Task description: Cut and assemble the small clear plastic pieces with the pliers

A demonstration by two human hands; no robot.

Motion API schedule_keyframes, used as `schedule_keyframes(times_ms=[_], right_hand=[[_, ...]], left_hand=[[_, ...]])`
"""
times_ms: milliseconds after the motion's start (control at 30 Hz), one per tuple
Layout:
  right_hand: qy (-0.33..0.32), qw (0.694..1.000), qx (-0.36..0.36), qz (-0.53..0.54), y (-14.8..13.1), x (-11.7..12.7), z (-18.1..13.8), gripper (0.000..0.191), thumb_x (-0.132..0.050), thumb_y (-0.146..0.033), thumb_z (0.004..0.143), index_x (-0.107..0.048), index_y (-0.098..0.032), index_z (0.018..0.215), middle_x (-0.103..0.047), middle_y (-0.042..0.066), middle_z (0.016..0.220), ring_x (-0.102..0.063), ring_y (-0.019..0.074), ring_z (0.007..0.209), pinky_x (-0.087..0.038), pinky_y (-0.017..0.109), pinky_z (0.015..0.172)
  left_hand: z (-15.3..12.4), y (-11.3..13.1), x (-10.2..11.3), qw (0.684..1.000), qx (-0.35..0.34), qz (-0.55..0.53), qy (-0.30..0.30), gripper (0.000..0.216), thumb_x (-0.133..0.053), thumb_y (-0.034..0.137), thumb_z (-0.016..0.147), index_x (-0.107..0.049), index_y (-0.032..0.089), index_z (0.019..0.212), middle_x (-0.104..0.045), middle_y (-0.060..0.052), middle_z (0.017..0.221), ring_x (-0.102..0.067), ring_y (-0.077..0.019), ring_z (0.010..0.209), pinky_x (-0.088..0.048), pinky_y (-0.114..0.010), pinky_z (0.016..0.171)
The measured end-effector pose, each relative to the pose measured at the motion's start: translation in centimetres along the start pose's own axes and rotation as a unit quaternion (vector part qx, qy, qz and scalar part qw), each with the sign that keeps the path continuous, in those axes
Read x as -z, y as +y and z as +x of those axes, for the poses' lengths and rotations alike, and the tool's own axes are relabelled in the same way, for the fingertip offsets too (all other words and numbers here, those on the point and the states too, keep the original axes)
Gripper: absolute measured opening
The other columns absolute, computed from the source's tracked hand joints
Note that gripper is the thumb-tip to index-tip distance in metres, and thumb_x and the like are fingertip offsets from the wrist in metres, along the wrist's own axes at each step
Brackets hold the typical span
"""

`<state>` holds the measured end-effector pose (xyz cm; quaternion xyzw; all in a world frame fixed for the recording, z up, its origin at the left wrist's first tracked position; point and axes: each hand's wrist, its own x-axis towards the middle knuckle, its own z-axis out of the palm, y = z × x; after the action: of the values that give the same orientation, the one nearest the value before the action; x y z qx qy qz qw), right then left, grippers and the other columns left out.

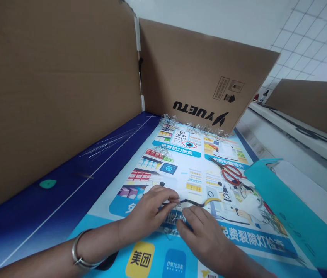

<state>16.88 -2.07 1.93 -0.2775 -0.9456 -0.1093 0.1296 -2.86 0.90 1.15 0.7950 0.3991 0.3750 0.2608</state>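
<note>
My left hand (pixel 156 206), with a silver bangle (pixel 79 251) on its wrist, pinches a thin, silvery wire piece (pixel 179 211) between thumb and fingertips. From the other side, my right hand (pixel 202 231) has its fingers bent around the lower part of the same piece. Fine clear or shiny loops hang between the two hands; their exact shape is hard to make out. Just beyond my fingers lies a pair of pliers (pixel 211 200) with a yellow handle, partly hidden. More tangled silvery loops (pixel 171 231) rest on the printed sheet below my hands.
Red-handled scissors (pixel 232 174) lie on the printed sheet (pixel 152 181). Silvery wire pieces (pixel 200 128) line the foot of a cardboard panel (pixel 192 73), with a small heap (pixel 160 151) nearer. A teal box (pixel 293 208) stands at right, a green blob (pixel 48 183) at left.
</note>
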Motion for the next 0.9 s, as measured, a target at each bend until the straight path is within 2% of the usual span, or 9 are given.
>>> schedule_keyframes(times_ms=[200,300,367,567,767,900], right_hand=[[0.013,0.999,0.03,0.009,0.1,0.4,0.0,0.015,-0.046,-0.012,0.086,-0.055,-0.014,0.097,-0.058,0.01,0.096,-0.05,0.0208,0.094,-0.042,0.036,0.076],[0.008,1.0,0.027,0.015,0.2,0.4,0.0,0.015,-0.046,-0.013,0.086,-0.055,-0.014,0.098,-0.058,0.01,0.097,-0.051,0.0202,0.094,-0.043,0.036,0.076],[0.012,1.0,0.023,0.016,0.3,0.4,0.0,0.015,-0.046,-0.013,0.086,-0.055,-0.015,0.099,-0.058,0.01,0.098,-0.051,0.0198,0.095,-0.043,0.035,0.077],[0.004,0.999,0.045,0.013,0.6,0.5,0.1,0.016,-0.046,-0.014,0.086,-0.056,-0.015,0.099,-0.06,0.008,0.095,-0.051,0.0191,0.095,-0.042,0.035,0.077],[0.005,0.998,0.056,0.016,0.6,0.5,0.2,0.017,-0.046,-0.013,0.086,-0.056,-0.015,0.1,-0.06,0.007,0.094,-0.05,0.0193,0.094,-0.041,0.034,0.077],[0.009,0.998,0.051,0.025,0.6,0.4,0.2,0.016,-0.048,-0.013,0.086,-0.056,-0.015,0.099,-0.06,0.006,0.092,-0.051,0.0185,0.092,-0.041,0.034,0.075]], left_hand=[[0.2,0.1,0.1,0.999,0.024,-0.027,-0.034,0.014,-0.045,0.021,0.086,-0.056,0.022,0.094,-0.063,-0.001,0.087,-0.056,-0.0154,0.08,-0.044,-0.027,0.072],[0.2,-0.1,0.1,0.999,0.012,-0.011,-0.032,0.013,-0.047,0.022,0.085,-0.056,0.022,0.094,-0.064,-0.001,0.086,-0.056,-0.0152,0.079,-0.044,-0.027,0.071],[0.0,-0.3,0.1,0.999,-0.022,0.02,-0.025,0.014,-0.046,0.021,0.086,-0.056,0.021,0.096,-0.065,-0.002,0.086,-0.056,-0.0162,0.079,-0.043,-0.029,0.073],[-0.3,-0.7,0.2,0.974,-0.197,0.108,-0.022,0.03,-0.039,0.005,0.083,-0.049,0.019,0.107,-0.064,-0.007,0.099,-0.058,-0.0172,0.087,-0.039,-0.034,0.08],[-0.2,-0.5,0.4,0.964,-0.223,0.144,-0.035,0.033,-0.039,0.002,0.082,-0.046,0.02,0.109,-0.064,-0.007,0.103,-0.057,-0.0167,0.093,-0.039,-0.033,0.079],[0.2,0.1,1.1,0.935,-0.268,0.211,-0.095,0.028,-0.037,0.008,0.088,-0.046,0.019,0.112,-0.065,-0.007,0.102,-0.055,-0.0183,0.102,-0.04,-0.035,0.082]])
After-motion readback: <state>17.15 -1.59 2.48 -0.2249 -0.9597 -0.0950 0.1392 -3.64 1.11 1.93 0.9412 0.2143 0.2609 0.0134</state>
